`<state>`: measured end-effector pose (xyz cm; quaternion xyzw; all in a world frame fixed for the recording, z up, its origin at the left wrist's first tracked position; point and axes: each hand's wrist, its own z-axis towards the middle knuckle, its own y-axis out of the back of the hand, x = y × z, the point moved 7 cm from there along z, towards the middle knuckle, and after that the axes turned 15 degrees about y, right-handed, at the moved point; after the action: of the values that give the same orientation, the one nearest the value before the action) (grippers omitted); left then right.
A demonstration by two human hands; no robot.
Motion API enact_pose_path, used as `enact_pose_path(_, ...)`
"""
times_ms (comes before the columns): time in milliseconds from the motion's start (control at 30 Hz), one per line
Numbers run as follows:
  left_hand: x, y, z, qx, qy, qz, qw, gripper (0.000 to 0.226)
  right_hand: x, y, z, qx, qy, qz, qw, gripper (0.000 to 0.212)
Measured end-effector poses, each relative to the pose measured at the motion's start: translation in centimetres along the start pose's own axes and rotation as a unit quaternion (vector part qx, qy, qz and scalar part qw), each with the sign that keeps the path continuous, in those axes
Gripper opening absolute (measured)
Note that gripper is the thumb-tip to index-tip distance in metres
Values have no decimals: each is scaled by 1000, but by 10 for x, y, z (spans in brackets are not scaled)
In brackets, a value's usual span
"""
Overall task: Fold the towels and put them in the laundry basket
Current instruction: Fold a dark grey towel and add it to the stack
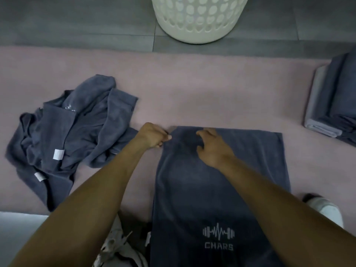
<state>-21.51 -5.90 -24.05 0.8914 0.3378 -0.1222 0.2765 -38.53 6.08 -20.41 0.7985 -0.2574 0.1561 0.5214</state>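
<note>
We record first a dark blue-grey towel (221,189) spread flat and lengthwise on a pale pink mat (202,93), its far edge square to us and its near end running out of the bottom of the view; a light printed emblem of a barbell and pulse line, with lettering under it, sits near that near end. We list our left hand (154,136) at the towel's far left corner, fingers curled tight and pinching the edge of the cloth between thumb and fingertips. We list our right hand (212,145) just beside it, lying on top of the towel near the far edge, fingers spread and bent slightly, pressing the fabric down rather than clutching it. To the left, on the same mat, we note a crumpled heap of unfolded towels (67,132) of the same colour, with two small white labels showing. At the right edge of the view we count a stack of folded towels (335,105), dark ones over a paler grey one, how many we cannot tell because the stack is cut off. Beyond the mat, on grey floor tiles (77,26), stands a white laundry basket (198,20) with oval perforations, well apart from the flat towel. A white shoe (325,209) shows near our right forearm.
</note>
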Motion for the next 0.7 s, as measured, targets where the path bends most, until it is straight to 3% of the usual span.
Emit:
enact_pose_path(133,11,22,-7,16,46,-143,989,5,-4,-20,-6,126,-46,-78,988,74)
enact_pose_path(300,25,14,-9,20,67,-291,954,6,-1,-23,-7,147,-52,-92,983,80)
enact_pose_path(367,21,9,-9,-1,49,-279,959,5,-1,-20,-5,151,-49,-94,983,78)
enact_pose_path(500,2,15,-11,-71,-66,-203,974,23,-5,-19,-4,151,-39,-90,984,75)
enact_pose_path(600,8,22,-1,-101,-69,-188,975,22,-8,-22,-4,137,-32,-87,986,76)
enact_pose_path(700,12,28,-6,-176,-107,-141,968,21,-10,-22,-5,112,-17,-73,991,74)
